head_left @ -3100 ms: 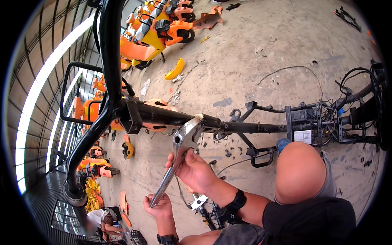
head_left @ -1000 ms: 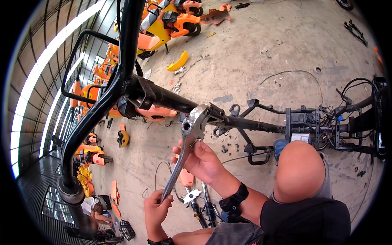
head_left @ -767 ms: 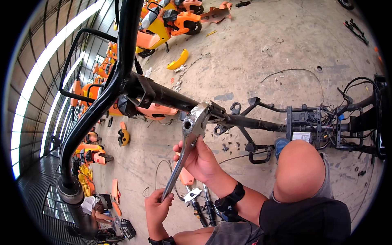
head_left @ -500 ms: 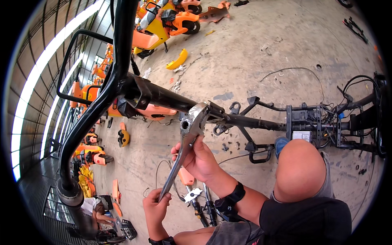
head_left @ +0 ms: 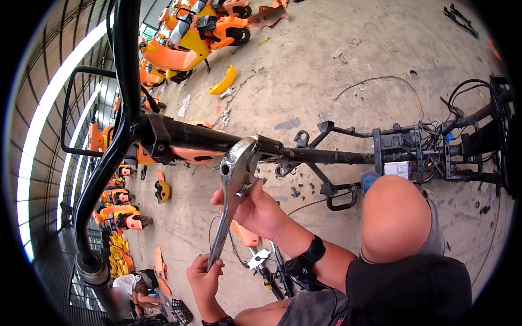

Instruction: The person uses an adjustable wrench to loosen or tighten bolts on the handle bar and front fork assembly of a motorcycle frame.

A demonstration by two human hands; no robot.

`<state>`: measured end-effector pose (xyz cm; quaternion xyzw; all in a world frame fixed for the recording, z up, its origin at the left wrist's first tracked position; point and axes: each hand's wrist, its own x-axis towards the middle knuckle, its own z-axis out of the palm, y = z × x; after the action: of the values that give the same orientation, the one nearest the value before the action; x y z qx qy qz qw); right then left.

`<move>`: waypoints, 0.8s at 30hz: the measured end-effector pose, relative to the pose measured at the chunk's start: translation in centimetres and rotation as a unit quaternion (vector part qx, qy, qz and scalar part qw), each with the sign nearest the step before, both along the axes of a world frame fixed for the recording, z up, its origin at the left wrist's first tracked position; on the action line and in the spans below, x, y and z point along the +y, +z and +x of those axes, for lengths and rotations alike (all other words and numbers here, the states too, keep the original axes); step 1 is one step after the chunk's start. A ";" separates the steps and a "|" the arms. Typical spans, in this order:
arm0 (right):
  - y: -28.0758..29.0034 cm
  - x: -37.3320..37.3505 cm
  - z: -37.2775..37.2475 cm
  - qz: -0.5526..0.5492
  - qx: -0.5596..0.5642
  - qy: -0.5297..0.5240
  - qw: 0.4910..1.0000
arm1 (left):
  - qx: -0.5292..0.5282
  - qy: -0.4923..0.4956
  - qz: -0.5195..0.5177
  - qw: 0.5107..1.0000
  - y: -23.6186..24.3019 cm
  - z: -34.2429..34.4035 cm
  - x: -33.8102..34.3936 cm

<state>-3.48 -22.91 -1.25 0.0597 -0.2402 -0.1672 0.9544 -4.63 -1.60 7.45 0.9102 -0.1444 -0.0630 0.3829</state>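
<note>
Both my hands are on a large steel adjustable wrench [head_left: 227, 209]. My left hand [head_left: 205, 277] is closed round the end of its handle. Higher up, my right hand [head_left: 254, 212] grips it just below the head, thumb beside the adjusting screw and some fingers hidden behind. The jaws are at the black steering tube [head_left: 198, 135] of a stripped scooter frame, near the tube's lower end. I cannot tell whether they clamp it. Black handlebars [head_left: 128, 108] rise from that tube on the left.
The bare frame [head_left: 348, 156] stretches right toward wiring and a grey box [head_left: 397, 169]. Beneath lie fork legs [head_left: 266, 274] and loose small parts on the concrete floor. Orange and yellow scooters [head_left: 190, 43] stand at the far left. Another person [head_left: 133, 288] crouches at lower left beside a black crate [head_left: 179, 312].
The whole view has shifted, so the frame and handlebars appear farther left. The wrench head has turned slightly, showing more of its face and adjusting screw. Both hands keep their hold.
</note>
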 end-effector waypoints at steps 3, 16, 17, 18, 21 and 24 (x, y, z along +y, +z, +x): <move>-0.7 -0.3 0.5 -0.034 -0.018 0.020 0.999 | 0.008 0.019 -0.008 1.000 0.0 0.1 0.1; 0.3 0.7 0.1 0.108 0.019 0.098 0.989 | 0.025 0.014 -0.034 0.999 0.0 0.2 0.5; 0.2 0.6 0.1 0.109 0.017 0.100 0.989 | 0.043 0.003 -0.023 0.999 0.2 0.1 0.6; 0.1 0.6 0.0 0.106 0.013 0.094 0.990 | 0.042 0.006 -0.023 0.999 0.3 0.1 1.0; 0.3 0.8 0.0 0.095 0.007 0.098 0.991 | 0.157 -0.119 -0.021 0.980 -0.4 0.4 3.4; 0.7 0.0 -0.5 0.087 0.002 0.084 0.993 | 0.200 -0.083 -0.255 0.942 -2.4 0.5 4.6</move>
<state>-4.02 -22.94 -0.58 0.1625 -0.2171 -0.1071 0.9565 -4.15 3.02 5.05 0.7355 -0.1515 -0.2361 0.6167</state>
